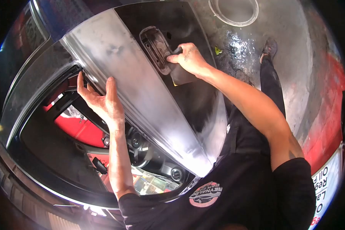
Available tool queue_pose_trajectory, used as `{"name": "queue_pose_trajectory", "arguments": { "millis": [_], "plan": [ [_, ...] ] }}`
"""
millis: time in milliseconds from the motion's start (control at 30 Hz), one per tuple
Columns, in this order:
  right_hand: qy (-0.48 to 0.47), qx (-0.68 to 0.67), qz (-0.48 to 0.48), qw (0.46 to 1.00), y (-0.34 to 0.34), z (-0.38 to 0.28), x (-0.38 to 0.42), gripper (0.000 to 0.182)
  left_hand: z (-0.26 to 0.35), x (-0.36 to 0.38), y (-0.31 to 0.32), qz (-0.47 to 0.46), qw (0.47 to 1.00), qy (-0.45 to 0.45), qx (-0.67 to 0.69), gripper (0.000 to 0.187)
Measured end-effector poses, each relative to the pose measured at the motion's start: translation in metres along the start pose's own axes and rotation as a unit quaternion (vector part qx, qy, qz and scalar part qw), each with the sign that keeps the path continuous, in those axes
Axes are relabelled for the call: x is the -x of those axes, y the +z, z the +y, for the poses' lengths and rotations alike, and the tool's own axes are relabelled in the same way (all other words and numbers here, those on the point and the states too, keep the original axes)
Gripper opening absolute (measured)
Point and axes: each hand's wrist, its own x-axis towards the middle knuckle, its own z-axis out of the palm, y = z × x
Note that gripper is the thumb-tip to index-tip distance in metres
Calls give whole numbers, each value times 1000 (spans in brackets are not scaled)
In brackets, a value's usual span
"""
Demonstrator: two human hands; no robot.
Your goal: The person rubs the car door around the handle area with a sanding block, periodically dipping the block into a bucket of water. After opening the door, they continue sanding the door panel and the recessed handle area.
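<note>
The head camera is looking down on a car door (142,90), whose surface is showing a brushed, silvery strip beside a broad dark area. A long handle recess (156,50) is lying within the dark area, its inside looking dusty and brownish. The right hand (189,61) is holding a dark flat piece (184,76) just beside the recess, its thumb and fingers closing narrowly on it; the piece is lying over the dark area of the door, with a small yellow patch showing at its lower corner. Whether it is pressing on the metal, I cannot tell.

The left hand (101,105) is spreading its thumb and fingers wide at the window opening. Its thumb tip is resting over the silvery strip, while its longest reaching finger is pointing up close to the corner of the window frame (44,93); the hand is gripping nothing that shows.

Through the opening, a red surface (82,128) and a round air vent (176,174) are showing. The person is wearing a black shirt (249,191) with a round badge (206,194). Beyond the door, a shoe (270,46) is standing on the grey floor (295,76), and a bright wet-looking patch is gleaming nearby.
</note>
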Motion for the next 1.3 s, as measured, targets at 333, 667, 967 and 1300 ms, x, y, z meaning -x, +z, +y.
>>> {"name": "queue_pose_trajectory", "arguments": {
  "millis": [333, 667, 967, 1300],
  "plan": [
    [34, -62, -60, 996, -2, 6, -4, 30, 0, 0, -3, -3, 999, 13, -37, 80],
    [5, 42, -50, 998, -6, 12, -1, 34, -5, -2, -1, 1, 1000, 3, 3, 79],
    [48, -10, -41, 998, -12, 6, 1, 32, 3, 1, 1, 0, 1000, -5, 15, 77],
    [78, -92, -40, 992, -8, -1, 11, 23, 12, 3, 3, -9, 1000, -6, 1, 78]
  ]
}}
